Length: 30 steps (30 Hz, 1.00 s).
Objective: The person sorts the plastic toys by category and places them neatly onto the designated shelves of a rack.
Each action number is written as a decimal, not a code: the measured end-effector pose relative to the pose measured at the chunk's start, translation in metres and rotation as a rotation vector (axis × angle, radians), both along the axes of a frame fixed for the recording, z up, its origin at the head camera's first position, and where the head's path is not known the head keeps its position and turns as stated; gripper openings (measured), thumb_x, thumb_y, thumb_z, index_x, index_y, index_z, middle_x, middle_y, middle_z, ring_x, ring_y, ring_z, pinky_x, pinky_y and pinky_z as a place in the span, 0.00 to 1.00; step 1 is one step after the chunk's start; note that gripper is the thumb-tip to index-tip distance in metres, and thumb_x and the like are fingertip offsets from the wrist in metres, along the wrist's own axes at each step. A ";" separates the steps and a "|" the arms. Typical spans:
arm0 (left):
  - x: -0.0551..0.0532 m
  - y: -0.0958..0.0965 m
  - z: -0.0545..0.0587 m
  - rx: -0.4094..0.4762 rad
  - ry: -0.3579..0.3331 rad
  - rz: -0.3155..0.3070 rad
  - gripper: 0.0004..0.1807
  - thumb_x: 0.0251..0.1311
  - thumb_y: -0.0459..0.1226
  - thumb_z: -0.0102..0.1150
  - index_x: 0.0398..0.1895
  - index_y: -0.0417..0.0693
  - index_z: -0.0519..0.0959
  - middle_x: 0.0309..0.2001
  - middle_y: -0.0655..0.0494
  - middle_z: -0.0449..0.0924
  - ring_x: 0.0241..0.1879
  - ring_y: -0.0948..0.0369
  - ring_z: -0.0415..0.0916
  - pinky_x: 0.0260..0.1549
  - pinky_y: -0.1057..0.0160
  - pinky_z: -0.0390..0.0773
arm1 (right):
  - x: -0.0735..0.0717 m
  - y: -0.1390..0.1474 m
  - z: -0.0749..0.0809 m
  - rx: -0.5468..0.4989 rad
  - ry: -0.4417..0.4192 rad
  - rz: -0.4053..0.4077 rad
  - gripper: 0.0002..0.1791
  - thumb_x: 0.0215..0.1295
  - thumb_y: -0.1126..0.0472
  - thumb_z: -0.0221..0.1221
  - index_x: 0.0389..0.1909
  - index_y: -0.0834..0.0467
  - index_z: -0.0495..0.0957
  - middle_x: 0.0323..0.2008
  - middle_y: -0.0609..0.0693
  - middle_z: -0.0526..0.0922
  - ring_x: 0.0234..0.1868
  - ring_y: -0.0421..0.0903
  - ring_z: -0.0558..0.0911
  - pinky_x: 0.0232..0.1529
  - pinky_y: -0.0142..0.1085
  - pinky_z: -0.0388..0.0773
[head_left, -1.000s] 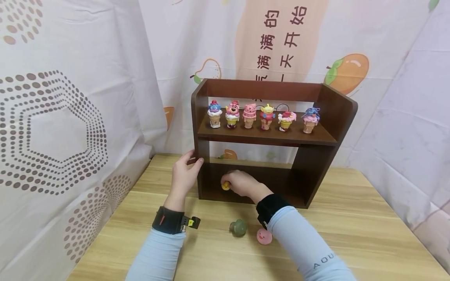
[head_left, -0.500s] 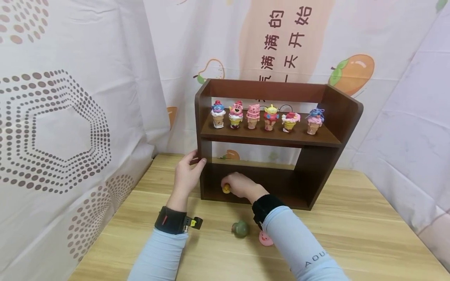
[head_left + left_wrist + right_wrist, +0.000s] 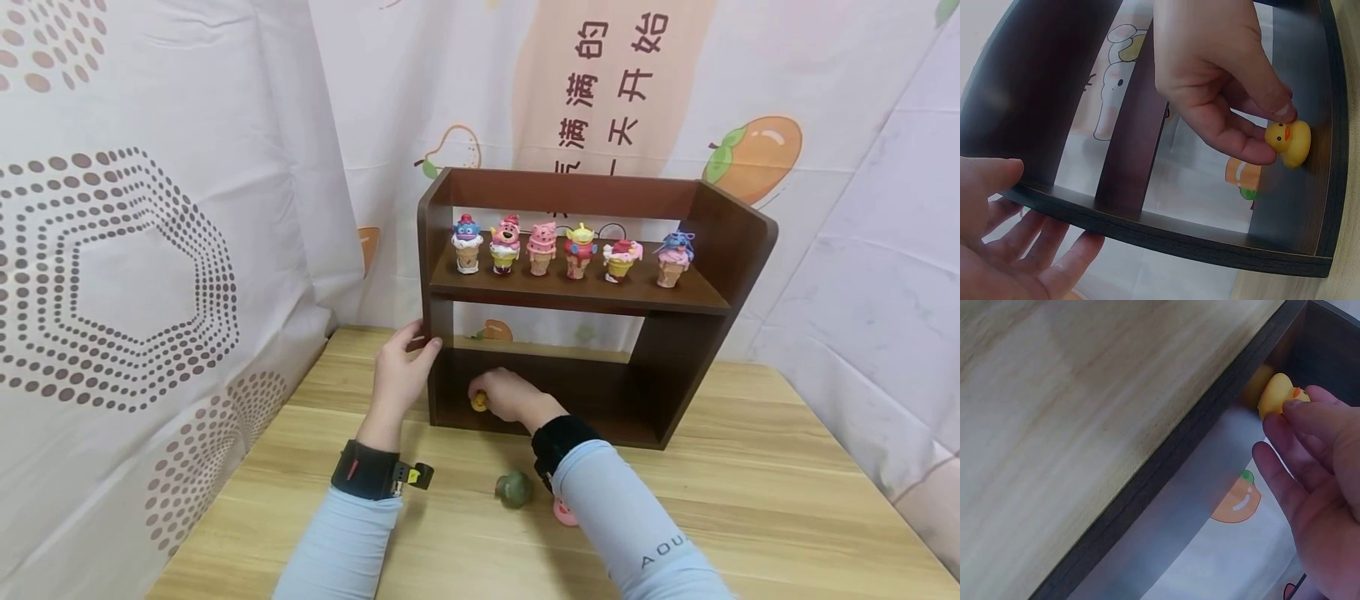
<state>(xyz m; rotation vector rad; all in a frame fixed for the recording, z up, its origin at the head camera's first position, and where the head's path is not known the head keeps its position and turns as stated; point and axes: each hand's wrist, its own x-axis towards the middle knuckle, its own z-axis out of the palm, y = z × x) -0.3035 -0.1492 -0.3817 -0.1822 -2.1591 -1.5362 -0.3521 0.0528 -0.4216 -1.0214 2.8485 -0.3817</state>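
My right hand [image 3: 513, 397] pinches a yellow rubber duck [image 3: 1297, 144] by its head, between thumb and fingers. The duck is upright, its base right at the bottom board of the brown two-tier shelf [image 3: 577, 295], near the left side panel. In the right wrist view the duck's [image 3: 1274, 397] rounded body faces the camera. My left hand [image 3: 401, 371] grips that side panel, thumb at the front edge and fingers along the outside. On the wooden table [image 3: 450, 542] before the shelf lie a green duck-like toy [image 3: 514, 489] and a pink rubber duck [image 3: 564, 512], the latter partly hidden by my right forearm.
Several ice-cream-cone figurines stand in a row on the upper board, including a blue one [image 3: 467, 244] at the left end and another blue one [image 3: 675, 257] at the right. A wider gap separates the right-end figurine from its neighbour. Printed curtains [image 3: 375, 83] hang behind and beside the table.
The head view has shifted slightly, so the scene sits further right. My right hand has moved a little left against the shelf, still pinching the duck. My left hand keeps its hold on the panel.
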 end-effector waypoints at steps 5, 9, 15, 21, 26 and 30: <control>0.000 0.002 0.001 0.006 0.001 -0.012 0.23 0.68 0.40 0.64 0.64 0.42 0.79 0.59 0.45 0.80 0.55 0.49 0.81 0.51 0.50 0.82 | 0.001 0.002 0.000 0.006 0.003 -0.003 0.15 0.66 0.75 0.61 0.48 0.56 0.86 0.43 0.49 0.84 0.46 0.46 0.81 0.55 0.41 0.79; 0.000 0.003 0.002 0.009 0.001 -0.015 0.23 0.68 0.39 0.64 0.64 0.42 0.79 0.59 0.45 0.80 0.55 0.49 0.80 0.51 0.50 0.82 | 0.001 0.003 0.000 0.005 0.004 -0.002 0.15 0.68 0.74 0.61 0.51 0.58 0.85 0.45 0.50 0.84 0.47 0.46 0.81 0.56 0.42 0.78; 0.000 0.003 0.001 0.009 0.004 -0.017 0.23 0.68 0.40 0.64 0.64 0.42 0.79 0.59 0.45 0.80 0.55 0.49 0.80 0.51 0.49 0.82 | -0.002 0.008 -0.001 -0.003 0.022 -0.007 0.16 0.68 0.72 0.62 0.55 0.59 0.82 0.49 0.52 0.84 0.53 0.48 0.81 0.58 0.43 0.77; -0.001 0.003 0.001 0.016 0.012 -0.023 0.23 0.68 0.39 0.64 0.64 0.42 0.79 0.59 0.45 0.80 0.55 0.49 0.80 0.52 0.50 0.82 | -0.005 0.016 0.003 -0.040 0.004 -0.009 0.19 0.67 0.72 0.63 0.58 0.60 0.80 0.52 0.55 0.84 0.56 0.51 0.81 0.59 0.45 0.77; 0.000 0.001 0.001 0.018 0.012 -0.017 0.23 0.68 0.39 0.64 0.64 0.41 0.79 0.59 0.44 0.80 0.55 0.48 0.80 0.52 0.49 0.81 | -0.003 0.022 0.008 -0.101 0.000 0.016 0.19 0.65 0.73 0.63 0.57 0.62 0.80 0.50 0.57 0.84 0.55 0.53 0.82 0.56 0.46 0.78; 0.001 0.001 0.001 0.016 0.010 -0.015 0.23 0.68 0.39 0.64 0.64 0.41 0.78 0.59 0.44 0.80 0.56 0.47 0.80 0.52 0.50 0.82 | 0.002 0.027 0.012 -0.144 0.006 0.050 0.19 0.65 0.73 0.63 0.56 0.63 0.80 0.49 0.58 0.84 0.53 0.55 0.82 0.54 0.47 0.79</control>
